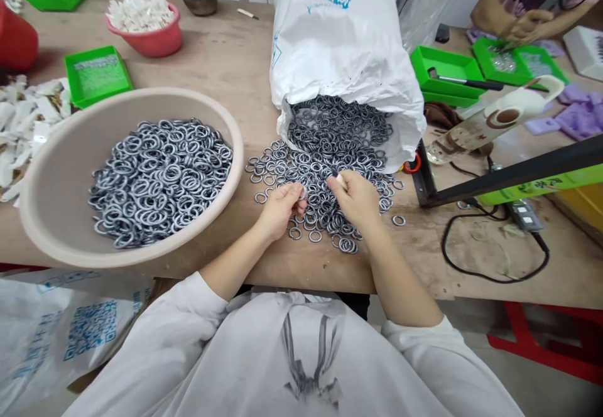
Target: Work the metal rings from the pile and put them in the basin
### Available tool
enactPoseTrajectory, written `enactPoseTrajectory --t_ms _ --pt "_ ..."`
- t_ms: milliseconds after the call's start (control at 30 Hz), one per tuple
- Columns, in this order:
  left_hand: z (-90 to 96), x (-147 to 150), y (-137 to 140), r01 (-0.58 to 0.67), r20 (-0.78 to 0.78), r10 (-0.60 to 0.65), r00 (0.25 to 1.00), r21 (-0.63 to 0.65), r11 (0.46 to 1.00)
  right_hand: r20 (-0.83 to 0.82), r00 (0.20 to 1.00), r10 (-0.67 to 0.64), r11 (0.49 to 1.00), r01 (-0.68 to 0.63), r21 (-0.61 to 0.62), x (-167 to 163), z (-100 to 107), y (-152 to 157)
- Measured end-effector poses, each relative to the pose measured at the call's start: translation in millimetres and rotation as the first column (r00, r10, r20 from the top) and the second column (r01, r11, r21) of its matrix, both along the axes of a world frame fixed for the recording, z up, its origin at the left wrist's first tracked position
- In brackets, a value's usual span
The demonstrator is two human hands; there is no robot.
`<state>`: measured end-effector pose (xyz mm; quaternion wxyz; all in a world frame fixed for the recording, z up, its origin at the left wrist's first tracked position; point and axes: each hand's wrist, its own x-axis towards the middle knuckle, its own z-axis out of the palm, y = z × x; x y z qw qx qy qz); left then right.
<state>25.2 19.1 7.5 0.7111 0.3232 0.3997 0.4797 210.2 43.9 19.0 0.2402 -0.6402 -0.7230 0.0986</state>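
The desk (pixel 235 65) carries everything, and the white sack (pixel 348 53) lies on it with its mouth toward the person. Left of the sack stands the wide basin (pixel 51 197), with a broad heap of metal rings (pixel 164 178) in it; its walls show well above the heap, so there seems to be room for more. Dark rings (pixel 334 125) fill the sack's mouth, and loose rings (pixel 313 164) spread over the desk just in front of it. Judging by these amounts, much sorting through is left. The left hand (pixel 282 206) is in front of the sack, thumb and fingers seemingly pinching a single ring (pixel 303 194). Beside it, the right hand (pixel 358 197) has its fingers curled inward over the loose rings; whether they grip one, I cannot tell.
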Motion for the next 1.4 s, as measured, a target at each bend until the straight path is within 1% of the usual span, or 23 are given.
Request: enactPoseTrajectory --t_ms 100,167,267,367,467,500,567,600,667,700,767,800,833,867,900,967,1033,1067,1100,1167,1233,1300,1400 --pt "-2.4 -7.2 8.9 -0.084 -0.019 0.084 0.996 0.013 0.996 0.164 0.986 0.005 0.998 0.007 -0.069 -12.1 -2.8 7.3" --pt "-3.6 -9.7 12.0 -0.122 -0.011 0.122 0.993 0.015 0.992 0.226 0.974 0.003 0.996 0.016 -0.086 -23.1 -4.2 14.8" --pt "-4.9 -11.1 14.5 -0.153 -0.006 0.153 0.988 -0.013 0.988 0.272 0.962 0.006 0.995 0.021 -0.096 -34.1 -4.6 28.2" --pt "-4.2 -12.1 16.7 -0.171 0.003 0.171 0.985 -0.061 0.983 0.254 0.967 -0.004 0.996 0.027 -0.087 -30.8 -3.0 35.9" --pt "-1.0 -12.3 17.3 -0.168 0.044 0.174 0.984 -0.120 0.978 0.131 0.991 -0.027 0.998 0.034 -0.049 -17.5 -1.1 31.3" --pt "0.1 -11.6 16.7 -0.152 0.063 0.162 0.985 -0.144 0.978 0.062 0.998 -0.021 0.998 0.025 -0.056 -13.6 -1.0 27.2" --pt "1.2 -8.6 14.3 -0.109 0.088 0.126 0.988 -0.180 0.978 -0.141 0.990 0.016 0.993 -0.032 -0.114 -10.1 -1.8 17.1" --pt "1.1 -6.4 12.6 -0.091 0.084 0.108 0.991 -0.184 0.979 -0.266 0.963 0.035 0.986 -0.077 -0.149 -11.0 -3.0 11.7" --pt "-0.2 -1.1 8.7 -0.067 0.043 0.074 0.996 -0.142 0.988 -0.508 0.859 0.058 0.963 -0.182 -0.198 -17.7 -6.4 1.9" --pt "-1.2 1.6 6.7 -0.064 0.015 0.066 0.998 -0.098 0.993 -0.602 0.796 0.059 0.953 -0.225 -0.205 -22.9 -8.5 -2.2" --pt "-3.3 5.9 3.1 -0.069 -0.030 0.069 0.997 0.010 0.998 -0.715 0.697 0.048 0.939 -0.275 -0.205 -34.7 -12.8 -8.7" --pt "-4.1 7.3 1.7 -0.076 -0.043 0.079 0.996 0.057 0.995 -0.743 0.668 0.045 0.935 -0.290 -0.205 -40.4 -14.7 -11.1" --pt "-4.7 8.1 0.8 -0.084 -0.051 0.089 0.995 0.090 0.992 -0.754 0.655 0.043 0.934 -0.295 -0.203 -45.3 -16.3 -13.3" --pt "-5.1 8.5 0.3 -0.089 -0.058 0.096 0.994 0.109 0.990 -0.751 0.659 0.041 0.937 -0.285 -0.200 -49.3 -17.5 -15.1" --pt "-5.3 8.3 0.2 -0.093 -0.063 0.101 0.993 0.117 0.989 -0.739 0.673 0.033 0.945 -0.261 -0.195 -52.1 -18.1 -16.7" --pt "-5.1 6.9 1.0 -0.115 -0.067 0.123 0.990 0.113 0.987 -0.720 0.694 0.003 0.971 -0.173 -0.163 -54.1 -17.2 -19.2" --pt "-4.2 4.6 2.3 -0.144 -0.060 0.150 0.987 0.093 0.985 -0.742 0.670 -0.008 0.989 -0.102 -0.103 -51.6 -13.6 -20.6" --pt "-3.5 3.5 2.7 -0.147 -0.052 0.151 0.987 0.081 0.986 -0.758 0.652 0.018 0.992 -0.109 -0.070 -49.3 -11.1 -20.7" --pt "-2.9 2.6 2.8 -0.131 -0.040 0.134 0.990 0.072 0.989 -0.766 0.639 0.069 0.989 -0.147 -0.034 -46.7 -8.5 -20.6" --pt "-1.7 2.0 2.0 -0.061 -0.012 0.062 0.998 0.065 0.996 -0.749 0.633 0.195 0.965 -0.260 0.032 -42.1 -4.6 -20.2" --pt "-1.2 3.1 -0.2 0.023 0.011 -0.024 1.000 0.056 0.998 -0.729 0.630 0.267 0.943 -0.327 0.063 -40.4 -4.3 -20.2" --pt "-1.1 5.2 -2.9 0.085 0.025 -0.085 0.996 0.022 0.996 -0.752 0.612 0.246 0.950 -0.305 0.062 -42.1 -7.6 -20.8" --pt "-1.0 7.5 -5.5 0.097 0.041 -0.096 0.994 -0.008 0.995 -0.817 0.551 0.168 0.965 -0.262 0.021 -47.4 -13.7 -20.9"
